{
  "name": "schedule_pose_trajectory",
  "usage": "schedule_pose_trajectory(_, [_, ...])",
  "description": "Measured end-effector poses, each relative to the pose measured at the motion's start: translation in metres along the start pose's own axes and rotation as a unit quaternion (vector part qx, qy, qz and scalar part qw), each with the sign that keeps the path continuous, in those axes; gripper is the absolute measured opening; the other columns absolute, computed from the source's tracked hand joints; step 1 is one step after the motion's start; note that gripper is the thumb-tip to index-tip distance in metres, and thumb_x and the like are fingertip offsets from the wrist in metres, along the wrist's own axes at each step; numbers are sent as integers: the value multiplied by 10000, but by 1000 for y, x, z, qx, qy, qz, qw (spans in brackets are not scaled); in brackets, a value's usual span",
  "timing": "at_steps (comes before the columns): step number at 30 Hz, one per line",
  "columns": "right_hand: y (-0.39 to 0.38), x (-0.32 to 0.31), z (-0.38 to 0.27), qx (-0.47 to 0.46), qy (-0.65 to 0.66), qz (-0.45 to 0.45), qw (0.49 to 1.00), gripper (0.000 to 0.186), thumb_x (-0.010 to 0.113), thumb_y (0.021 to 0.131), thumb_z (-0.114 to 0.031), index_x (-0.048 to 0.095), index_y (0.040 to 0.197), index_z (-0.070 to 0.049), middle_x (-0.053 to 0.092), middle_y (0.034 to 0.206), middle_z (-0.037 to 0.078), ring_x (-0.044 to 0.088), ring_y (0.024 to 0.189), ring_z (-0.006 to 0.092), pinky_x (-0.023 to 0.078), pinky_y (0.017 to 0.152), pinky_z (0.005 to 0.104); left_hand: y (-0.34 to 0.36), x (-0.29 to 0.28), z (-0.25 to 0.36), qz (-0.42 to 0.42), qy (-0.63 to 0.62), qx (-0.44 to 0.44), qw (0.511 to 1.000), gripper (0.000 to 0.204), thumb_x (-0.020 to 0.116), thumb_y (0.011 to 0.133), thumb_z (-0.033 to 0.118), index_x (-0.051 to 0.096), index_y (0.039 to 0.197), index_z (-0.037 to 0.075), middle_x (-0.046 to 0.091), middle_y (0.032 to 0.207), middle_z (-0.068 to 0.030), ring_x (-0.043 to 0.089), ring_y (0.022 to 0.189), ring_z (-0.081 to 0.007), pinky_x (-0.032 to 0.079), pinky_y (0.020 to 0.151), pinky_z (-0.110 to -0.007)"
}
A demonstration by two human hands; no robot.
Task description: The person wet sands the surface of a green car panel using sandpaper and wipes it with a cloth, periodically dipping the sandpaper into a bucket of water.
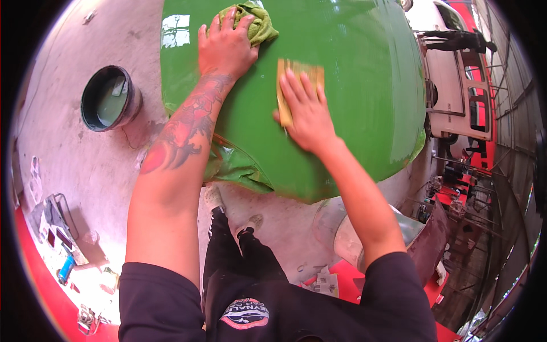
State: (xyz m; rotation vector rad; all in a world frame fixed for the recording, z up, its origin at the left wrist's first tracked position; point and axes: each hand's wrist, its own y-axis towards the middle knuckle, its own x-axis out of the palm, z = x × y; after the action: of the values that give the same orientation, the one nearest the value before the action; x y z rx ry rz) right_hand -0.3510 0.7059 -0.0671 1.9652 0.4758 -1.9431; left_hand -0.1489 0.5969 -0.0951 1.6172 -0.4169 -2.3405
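Cloudy water (108, 110) in round black bucket (135, 101). Holding bunched green cloth (260, 25) in left fingers (229, 19), blurry flat yellow pad (308, 66) in right fingers (293, 83).

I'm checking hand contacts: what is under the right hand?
A rectangular yellow pad, partly visible around the right hand, lies against the green car panel. The panel directly beneath it is covered.

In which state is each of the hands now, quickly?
Left hand: holding a bunched green cloth.
Right hand: holding a yellow pad, fingers stretched over it.
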Motion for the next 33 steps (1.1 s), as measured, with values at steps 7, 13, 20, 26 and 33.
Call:
schedule_pose_trajectory(7, [10,17,0,-4,-19,45,999,703,528,924,-454,314,1505,-121,291,1570,80,277,1436,333,240,1118,592,4,-13,3,-99,-75,-30,992,737,749,757,310,454,1415,162,474,1407,-187,419,1322,-334,366,1088,-439])
schedule_pose_trajectory(13, [-222,23,-26,64,15,-87,994,792,638,867,-339,273,1513,-63,250,1580,138,169,1474,361,129,1163,564,2,5,2,7,-23,-2,1000,550,707,797,380,552,1313,270,485,1429,-38,441,1333,-251,307,1116,-510])
schedule_pose_trajectory(20, [-82,1,13,74,29,-29,996,757,590,908,-378,241,1534,-134,249,1591,88,209,1465,341,155,1159,562,0,1,-1,0,-7,5,1000,551,707,800,388,550,1314,265,487,1427,-42,440,1333,-258,316,1113,-505])
schedule_pose_trajectory(26, [45,12,69,155,-8,32,987,678,387,991,-496,231,1534,-120,238,1592,98,221,1462,330,159,1167,560,1,9,5,9,-17,15,1000,555,704,794,391,546,1312,269,503,1413,-29,462,1313,-232,334,1095,-461])
schedule_pose_trajectory(33, [-230,22,-6,119,49,-73,989,810,599,895,-402,217,1537,-88,180,1610,99,136,1484,348,144,1156,584,2,0,2,1,0,11,1000,540,690,805,413,543,1304,270,499,1418,-23,464,1314,-236,336,1098,-488])
